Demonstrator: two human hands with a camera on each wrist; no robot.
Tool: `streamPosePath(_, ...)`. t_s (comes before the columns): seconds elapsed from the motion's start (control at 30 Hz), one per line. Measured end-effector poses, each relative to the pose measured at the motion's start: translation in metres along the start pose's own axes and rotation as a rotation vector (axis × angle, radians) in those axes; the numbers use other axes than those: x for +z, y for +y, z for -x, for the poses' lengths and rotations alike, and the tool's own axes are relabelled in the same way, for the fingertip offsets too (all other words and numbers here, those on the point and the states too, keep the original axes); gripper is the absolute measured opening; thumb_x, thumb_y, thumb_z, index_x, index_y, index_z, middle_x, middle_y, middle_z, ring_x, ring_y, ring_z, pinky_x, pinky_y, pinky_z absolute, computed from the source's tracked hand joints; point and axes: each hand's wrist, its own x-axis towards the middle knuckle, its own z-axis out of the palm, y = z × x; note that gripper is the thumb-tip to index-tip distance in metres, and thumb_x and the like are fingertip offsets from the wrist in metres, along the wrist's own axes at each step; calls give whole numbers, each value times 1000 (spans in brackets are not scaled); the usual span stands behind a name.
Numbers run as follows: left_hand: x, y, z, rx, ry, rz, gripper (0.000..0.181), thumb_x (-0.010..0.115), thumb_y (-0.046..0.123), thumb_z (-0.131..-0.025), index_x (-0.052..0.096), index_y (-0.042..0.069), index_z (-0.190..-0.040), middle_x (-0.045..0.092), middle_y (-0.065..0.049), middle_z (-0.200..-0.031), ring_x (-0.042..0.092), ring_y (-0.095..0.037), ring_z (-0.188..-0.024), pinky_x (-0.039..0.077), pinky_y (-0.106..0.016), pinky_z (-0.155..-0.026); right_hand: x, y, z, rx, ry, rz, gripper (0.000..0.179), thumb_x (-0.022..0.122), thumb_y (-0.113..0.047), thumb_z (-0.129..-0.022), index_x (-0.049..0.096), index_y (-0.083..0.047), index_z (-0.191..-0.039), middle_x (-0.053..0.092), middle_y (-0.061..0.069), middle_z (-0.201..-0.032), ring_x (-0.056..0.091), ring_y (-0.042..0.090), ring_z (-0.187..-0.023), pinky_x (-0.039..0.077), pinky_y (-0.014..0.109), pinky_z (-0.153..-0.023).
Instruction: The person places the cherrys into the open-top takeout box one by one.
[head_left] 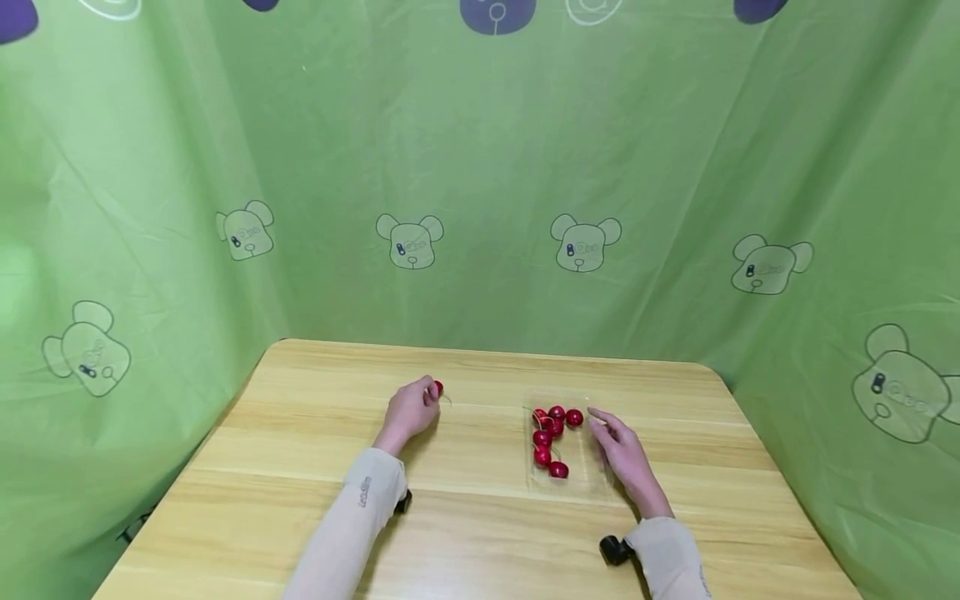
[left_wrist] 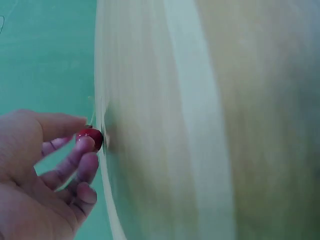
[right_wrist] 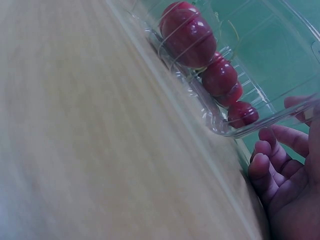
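My left hand [head_left: 411, 408] pinches a red cherry [left_wrist: 96, 140] between thumb and fingers, close over the table toward its far side. The cherry's thin green stem [left_wrist: 92, 107] points up. A clear plastic box [head_left: 585, 483] stands to the right on the table, with several red cherries [head_left: 557, 427] inside, mostly along its left side; some have stems. My right hand [head_left: 628, 457] is at the box's right side, holding its rim. In the right wrist view, curled fingers [right_wrist: 260, 167] lie just outside the wall, and one digit shows through the clear plastic.
The light wooden table [head_left: 465, 533] has rounded far corners. A green curtain [head_left: 487, 150] printed with bear heads hangs behind it and along both sides. A black wrist camera [head_left: 615, 550] sits at my right cuff.
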Motion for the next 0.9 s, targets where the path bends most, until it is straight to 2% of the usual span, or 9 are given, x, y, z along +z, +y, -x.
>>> streamPosePath(0.13,4,3,-3,51,-32,-23,35,71,3,-87,67,9,-121,69,-6,-95,62,-18,-83,54,-37,-77,-3,-12,4,25,-17,-33,50,53,-31,-110,49,-4,-152,56,16,-85,53,18,-58,49,31,-54)
streamPosePath(0.27,7,6,-5,42,-70,-58,48,72,5,-88,64,10,-135,69,-7,-99,62,-19,-85,55,-40,-80,-3,-29,13,26,-30,-34,47,53,-24,-110,49,0,-150,56,20,-86,55,22,-59,50,33,-55)
streamPosePath(0.5,6,7,-4,-13,-79,-61,42,73,8,-89,66,6,-130,67,-6,-94,59,-18,-81,54,-38,-76,-2,-38,20,20,-40,-31,48,52,-24,-110,48,1,-151,57,22,-88,56,23,-60,51,32,-55)
streamPosePath(0.83,0,5,-5,-4,-2,-21,25,70,5,-92,71,7,-117,70,-4,-90,60,-15,-76,55,-36,-77,-3,-35,16,21,-37,-25,48,53,-25,-110,49,0,-150,56,20,-86,54,22,-59,51,33,-55)
streamPosePath(0.9,-1,5,-5,-11,1,-22,26,69,5,-91,71,7,-117,70,-4,-91,61,-15,-77,55,-37,-78,-3,-28,12,22,-32,-24,49,53,-28,-110,48,-1,-151,56,19,-86,54,21,-60,50,32,-55)
